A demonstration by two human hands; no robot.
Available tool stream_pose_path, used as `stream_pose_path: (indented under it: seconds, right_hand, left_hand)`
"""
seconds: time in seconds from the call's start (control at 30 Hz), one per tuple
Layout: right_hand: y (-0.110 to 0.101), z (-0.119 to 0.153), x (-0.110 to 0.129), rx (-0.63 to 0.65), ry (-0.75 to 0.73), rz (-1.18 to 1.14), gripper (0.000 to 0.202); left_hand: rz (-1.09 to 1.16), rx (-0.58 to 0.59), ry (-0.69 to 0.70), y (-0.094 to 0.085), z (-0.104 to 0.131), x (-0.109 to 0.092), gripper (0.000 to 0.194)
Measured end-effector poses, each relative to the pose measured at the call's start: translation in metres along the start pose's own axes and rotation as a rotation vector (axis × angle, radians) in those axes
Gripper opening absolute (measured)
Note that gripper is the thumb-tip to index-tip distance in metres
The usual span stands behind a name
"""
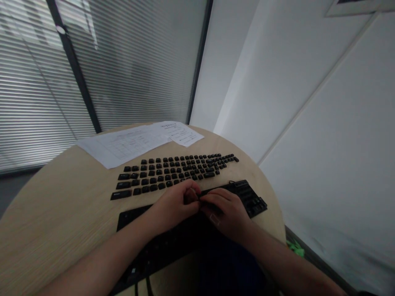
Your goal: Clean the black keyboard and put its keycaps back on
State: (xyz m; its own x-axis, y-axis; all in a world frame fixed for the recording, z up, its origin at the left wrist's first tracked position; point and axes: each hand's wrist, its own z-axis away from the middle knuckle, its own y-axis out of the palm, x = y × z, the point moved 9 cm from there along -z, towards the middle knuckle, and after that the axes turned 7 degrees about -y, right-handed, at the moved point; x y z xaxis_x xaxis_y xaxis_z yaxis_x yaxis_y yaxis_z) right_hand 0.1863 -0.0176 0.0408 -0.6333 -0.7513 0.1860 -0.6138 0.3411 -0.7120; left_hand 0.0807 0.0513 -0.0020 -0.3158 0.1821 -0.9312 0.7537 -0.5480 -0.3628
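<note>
Over a black keyboard (137, 214), my left hand (179, 201) and my right hand (230, 211) meet fingertip to fingertip. Both are closed in a pinch; a small dark bit shows between the fingertips, too little to name. The keyboard lies at the table's near edge, its left part looking dark and bare of keycaps. Keys (251, 199) stand at its right end. Much of its middle is hidden under my hands and forearms. Just beyond it, loose black keycaps (168, 176) lie in rows, laid out like a keyboard.
Printed paper sheets (132, 144) lie overlapping at the back of the round wooden table (61, 205). A window with blinds (138, 61) rises behind, and a white wall (324, 144) stands to the right. A cord (148, 285) runs down at the near edge.
</note>
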Motion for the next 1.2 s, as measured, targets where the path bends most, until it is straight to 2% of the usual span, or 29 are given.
stream_pose_path:
  seconds: [0.13, 0.2, 0.27, 0.33, 0.37, 0.43, 0.47, 0.57, 0.77, 0.93, 1.2]
  right_hand:
    - [-0.003, 0.001, -0.006, 0.076, 0.017, 0.050, 0.012]
    - [-0.012, -0.001, -0.025, 0.111, 0.067, 0.098, 0.013]
    - [-0.027, -0.003, -0.060, 0.128, 0.165, 0.144, 0.014]
    - [-0.041, -0.003, -0.106, 0.139, 0.288, 0.204, 0.015]
    - [-0.044, -0.001, -0.132, 0.183, 0.362, 0.240, 0.016]
    - [-0.042, 0.006, -0.179, 0.301, 0.482, 0.289, 0.019]
    - [-0.040, 0.007, -0.196, 0.328, 0.497, 0.293, 0.019]
    - [-0.027, 0.012, -0.226, 0.392, 0.504, 0.279, 0.017]
    - [-0.004, 0.018, -0.239, 0.452, 0.492, 0.213, 0.016]
    - [0.001, 0.019, -0.244, 0.441, 0.494, 0.194, 0.018]
    - [0.004, 0.018, -0.244, 0.428, 0.484, 0.188, 0.020]
  left_hand:
    - [-0.071, -0.029, 0.001, -0.003, -0.001, 0.000, 0.022]
    - [-0.174, -0.075, 0.010, -0.010, 0.001, -0.004, 0.025]
    - [-0.324, -0.122, 0.023, -0.020, 0.003, -0.008, 0.025]
    - [-0.454, -0.121, 0.031, -0.026, 0.003, -0.010, 0.022]
    - [-0.499, -0.108, 0.029, -0.029, 0.003, -0.010, 0.021]
    - [-0.557, -0.084, 0.014, -0.033, 0.003, -0.007, 0.019]
    - [-0.575, -0.082, 0.009, -0.035, 0.003, -0.006, 0.019]
    - [-0.604, -0.091, 0.001, -0.039, 0.004, -0.007, 0.019]
    - [-0.617, -0.098, -0.001, -0.040, 0.003, -0.008, 0.020]
    - [-0.622, -0.050, 0.010, -0.036, 0.001, -0.003, 0.021]
    - [-0.616, -0.044, 0.036, -0.035, 0.001, -0.003, 0.023]
